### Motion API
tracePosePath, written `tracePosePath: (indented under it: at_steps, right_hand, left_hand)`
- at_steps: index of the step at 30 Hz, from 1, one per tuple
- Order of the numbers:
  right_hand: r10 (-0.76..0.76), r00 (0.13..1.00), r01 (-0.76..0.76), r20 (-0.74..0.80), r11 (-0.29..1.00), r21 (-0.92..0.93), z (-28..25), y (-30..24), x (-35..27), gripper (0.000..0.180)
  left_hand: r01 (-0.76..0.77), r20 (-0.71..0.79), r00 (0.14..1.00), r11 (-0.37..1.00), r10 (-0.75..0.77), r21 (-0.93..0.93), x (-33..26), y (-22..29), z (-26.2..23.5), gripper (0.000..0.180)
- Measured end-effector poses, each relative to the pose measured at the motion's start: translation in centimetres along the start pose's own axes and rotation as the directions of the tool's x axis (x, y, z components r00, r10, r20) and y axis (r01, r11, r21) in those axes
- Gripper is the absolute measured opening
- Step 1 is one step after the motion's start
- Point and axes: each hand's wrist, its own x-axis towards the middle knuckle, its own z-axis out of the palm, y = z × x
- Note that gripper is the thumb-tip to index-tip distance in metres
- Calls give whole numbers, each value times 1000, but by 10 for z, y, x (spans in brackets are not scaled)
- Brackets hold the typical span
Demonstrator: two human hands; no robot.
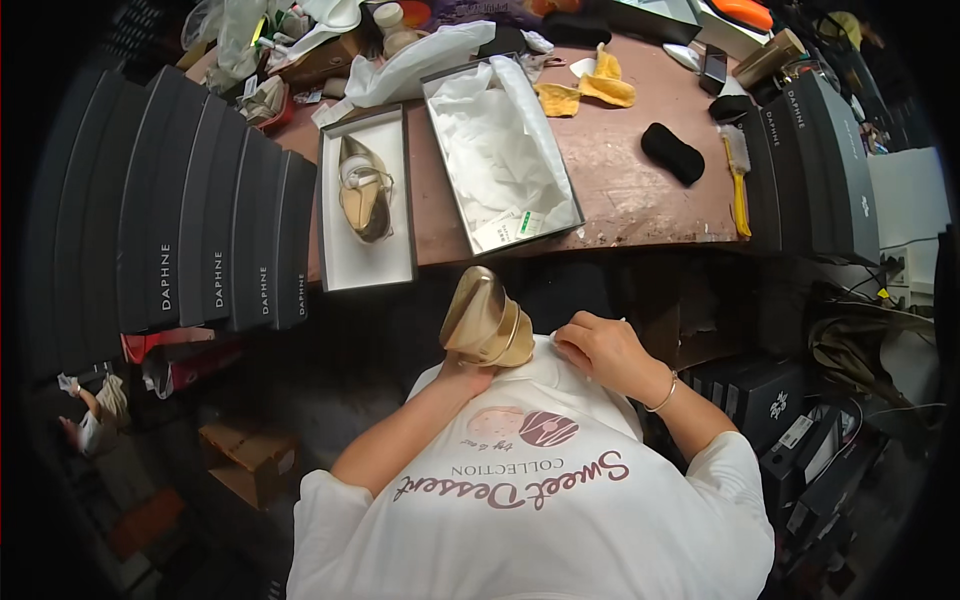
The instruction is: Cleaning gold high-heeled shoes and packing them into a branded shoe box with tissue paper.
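My left hand (466, 374) is closed around a shiny gold pointed-toe shoe (475, 315), holding it up in front of my body with a thin strap showing across it. My right hand (607, 352) is beside it, fingers bent together in a pinch against my white shirt; whatever is between them, perhaps a fold of cloth, I cannot make out. On the table's near edge, a matching gold shoe (366, 205) lies in a shallow white-lined tray (368, 262). To its right stands an open dark box (577, 222) with white tissue paper (490, 140) and small tags inside.
Dark shoe boxes (215, 210) stand upright at the left, with more boxes (810, 150) at the right. On the pink table (620, 195) lie a black pad (673, 153), a yellow-handled brush (739, 180) and yellow cloths (600, 90). A cardboard box (250, 460) sits low at left.
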Motion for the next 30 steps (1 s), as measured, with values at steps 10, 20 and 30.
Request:
tracePosePath:
  at_steps: [10, 20, 30]
  right_hand:
    - [-334, 941, 334, 46, 904, -266, 46, -12, 28, 12]
    - [-124, 982, 102, -139, 982, -160, -34, 7, 37, 14]
    - [-416, 908, 418, -48, 898, 137, -87, -48, 115, 98]
  left_hand:
    - [84, -96, 986, 902, -137, -423, -13, 24, 28, 31]
    - [-25, 14, 1000, 990, 27, -140, 11, -4, -9, 39]
    - [-21, -1, 1000, 867, 23, -498, -4, 63, 36, 54]
